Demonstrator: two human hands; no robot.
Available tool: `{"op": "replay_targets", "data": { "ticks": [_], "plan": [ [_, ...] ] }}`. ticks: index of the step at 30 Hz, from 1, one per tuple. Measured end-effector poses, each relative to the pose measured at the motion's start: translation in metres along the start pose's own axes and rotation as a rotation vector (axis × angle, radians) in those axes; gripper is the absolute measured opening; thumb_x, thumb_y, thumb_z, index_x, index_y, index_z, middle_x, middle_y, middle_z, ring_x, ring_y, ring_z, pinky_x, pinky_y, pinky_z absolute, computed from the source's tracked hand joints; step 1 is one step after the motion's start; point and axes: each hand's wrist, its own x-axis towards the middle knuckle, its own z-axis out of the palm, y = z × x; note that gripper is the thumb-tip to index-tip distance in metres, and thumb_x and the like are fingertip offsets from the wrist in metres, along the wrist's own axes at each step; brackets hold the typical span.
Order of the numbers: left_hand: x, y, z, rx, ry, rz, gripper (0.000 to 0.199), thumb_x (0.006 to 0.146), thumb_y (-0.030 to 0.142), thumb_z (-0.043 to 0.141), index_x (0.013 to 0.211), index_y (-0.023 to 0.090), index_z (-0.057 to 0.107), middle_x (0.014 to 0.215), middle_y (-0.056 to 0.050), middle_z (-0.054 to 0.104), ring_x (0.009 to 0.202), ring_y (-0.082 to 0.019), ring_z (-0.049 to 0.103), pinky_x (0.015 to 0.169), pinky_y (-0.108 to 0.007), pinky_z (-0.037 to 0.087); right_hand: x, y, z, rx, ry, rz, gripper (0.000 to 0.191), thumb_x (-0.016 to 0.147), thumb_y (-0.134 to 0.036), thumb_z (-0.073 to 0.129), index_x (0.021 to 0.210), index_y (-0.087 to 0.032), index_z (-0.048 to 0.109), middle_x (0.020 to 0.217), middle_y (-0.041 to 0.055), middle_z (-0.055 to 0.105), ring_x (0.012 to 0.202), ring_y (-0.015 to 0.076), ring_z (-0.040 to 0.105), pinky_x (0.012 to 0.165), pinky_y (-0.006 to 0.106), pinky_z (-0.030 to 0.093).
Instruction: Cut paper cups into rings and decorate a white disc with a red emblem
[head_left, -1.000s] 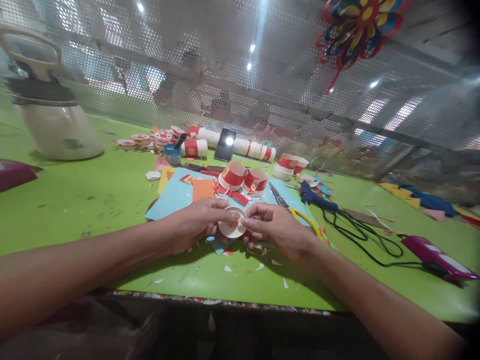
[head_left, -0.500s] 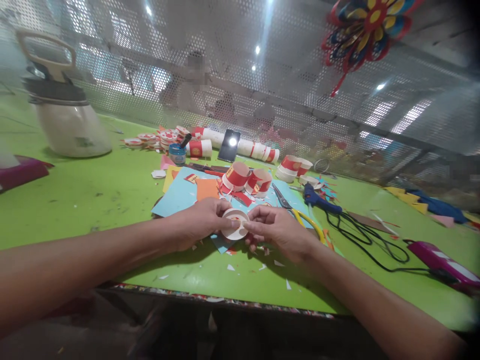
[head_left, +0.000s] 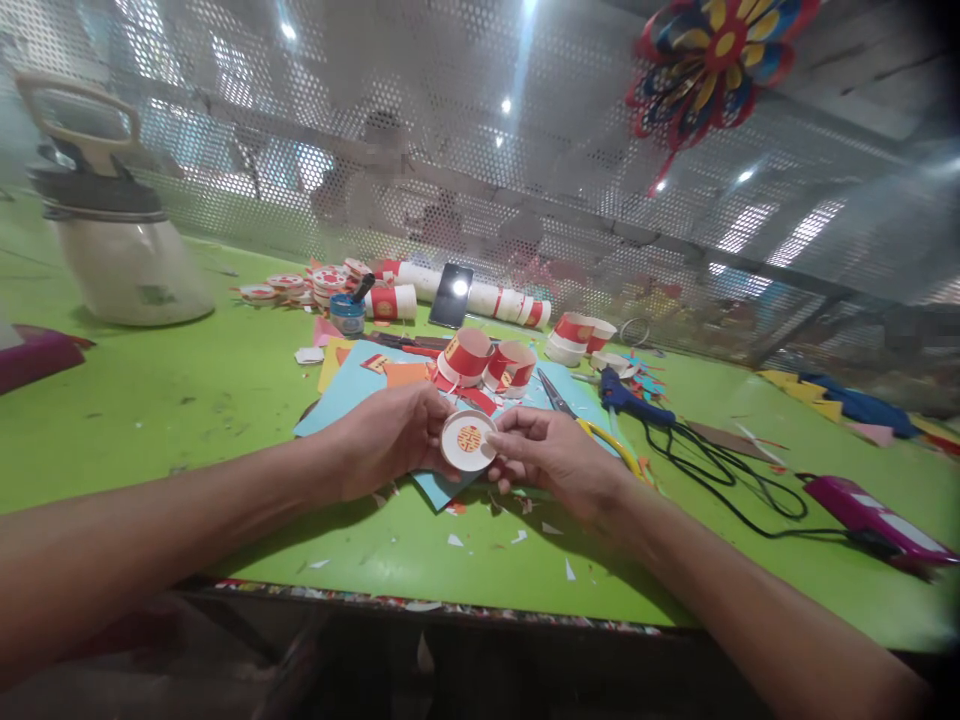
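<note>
Between both hands, just above the table's near part, is a round white paper cup bottom (head_left: 452,445) with a low rim. An orange-red cut-out pattern (head_left: 469,439) lies in its middle. My left hand (head_left: 401,430) grips the disc's left edge, its fingers partly behind it. My right hand (head_left: 559,455) pinches the right edge, thumb on the face. Beneath and behind lie light blue paper sheets (head_left: 341,395) and an orange piece of paper (head_left: 406,374). Two red-and-white cut paper cups (head_left: 465,355) stand beyond the hands. Yellow-handled scissors (head_left: 609,440) lie beside my right hand.
A blue glue gun (head_left: 634,398) with a black cable lies right, near a purple power strip (head_left: 874,515). A phone (head_left: 451,296) leans on stacked paper cups (head_left: 510,303) at the back. A blue jar (head_left: 347,316) and a large white sprayer bottle (head_left: 131,265) stand left.
The left thumb has moved off the disc's face to its edge, uncovering the orange-red pattern. My right thumb has shifted toward the right rim. The whole view has shifted slightly.
</note>
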Motion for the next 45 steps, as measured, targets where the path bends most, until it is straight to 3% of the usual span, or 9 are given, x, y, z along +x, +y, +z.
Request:
{"op": "replay_targets", "data": {
  "ticks": [9,16,23,29,32,35,39,42,45],
  "plan": [
    [-0.002,0.001,-0.003,0.042,0.027,0.078,0.025,0.072,0.019,0.054,0.092,0.01,0.066,0.085,-0.012,0.07,0.079,-0.023,0.064,0.075,-0.035,0.051,0.001,0.0,-0.001,0.035,0.0,-0.002,0.021,0.077,-0.029,0.077,0.078,-0.016,0.061,0.069,0.0022,0.067,0.061,0.0123,0.064,0.06,0.026,0.054],
    [-0.004,-0.002,-0.004,0.466,-0.028,0.182,0.074,0.062,0.01,0.07,0.13,0.023,0.046,0.108,-0.007,0.065,0.097,-0.024,0.062,0.079,-0.036,0.05,0.004,0.0,-0.005,0.011,0.007,-0.014,0.028,0.073,-0.035,0.08,0.079,-0.015,0.061,0.067,0.0027,0.067,0.06,0.0124,0.064,0.057,0.025,0.054],
    [0.0,-0.005,-0.008,0.569,-0.018,0.214,0.046,0.07,0.018,0.074,0.112,0.019,0.057,0.101,-0.006,0.067,0.089,-0.022,0.063,0.08,-0.037,0.05,0.004,-0.004,-0.004,-0.012,0.047,0.04,0.03,0.074,-0.041,0.077,0.079,-0.015,0.065,0.064,0.0024,0.067,0.054,0.0104,0.062,0.054,0.023,0.052],
    [-0.004,-0.001,-0.006,0.486,0.03,0.167,0.051,0.067,0.021,0.078,0.113,0.021,0.056,0.107,-0.006,0.067,0.095,-0.023,0.063,0.082,-0.037,0.05,0.004,-0.021,-0.02,-0.181,0.532,-0.338,0.043,0.08,-0.047,0.069,0.054,-0.016,0.054,0.043,-0.0051,0.05,0.035,0.0033,0.038,0.034,0.017,0.029],
    [-0.003,-0.002,-0.006,0.442,0.045,0.139,0.053,0.064,0.019,0.08,0.112,0.022,0.056,0.11,-0.005,0.065,0.094,-0.021,0.063,0.083,-0.036,0.05,0.004,-0.031,-0.032,-0.116,0.612,-0.498,0.032,0.078,-0.038,0.072,0.06,-0.016,0.057,0.05,-0.0042,0.055,0.04,0.0044,0.042,0.037,0.018,0.031],
    [-0.003,-0.004,-0.005,0.408,0.06,0.111,0.055,0.062,0.017,0.08,0.112,0.021,0.056,0.109,-0.006,0.065,0.095,-0.022,0.063,0.083,-0.036,0.051,0.002,-0.033,-0.034,-0.203,0.505,-0.576,0.017,0.079,-0.031,0.072,0.09,-0.018,0.067,0.084,0.0035,0.068,0.067,0.0123,0.061,0.054,0.023,0.049],
    [-0.005,-0.005,-0.001,0.425,0.051,0.09,0.054,0.065,0.018,0.079,0.114,0.019,0.056,0.108,-0.008,0.066,0.098,-0.024,0.063,0.085,-0.04,0.051,-0.002,-0.026,-0.019,-0.498,0.134,-0.433,0.035,0.088,-0.032,0.061,0.122,-0.022,0.06,0.121,0.008,0.062,0.103,0.0182,0.06,0.074,0.028,0.053],
    [-0.006,-0.005,0.0,0.45,0.055,0.117,0.05,0.067,0.016,0.077,0.113,0.019,0.057,0.11,-0.008,0.066,0.102,-0.025,0.062,0.09,-0.04,0.05,-0.002,-0.019,-0.012,-0.521,-0.016,-0.226,0.032,0.095,-0.041,0.048,0.109,-0.018,0.063,0.089,0.0053,0.069,0.066,0.012,0.062,0.056,0.024,0.049],
    [-0.005,-0.005,-0.001,0.487,0.089,0.161,0.047,0.067,0.014,0.076,0.11,0.02,0.058,0.11,-0.006,0.066,0.104,-0.024,0.061,0.091,-0.039,0.049,-0.001,-0.018,-0.013,-0.554,-0.028,-0.116,0.042,0.095,-0.047,0.043,0.079,-0.014,0.063,0.055,-0.0013,0.058,0.043,0.0071,0.046,0.044,0.021,0.038]
  ]
}}
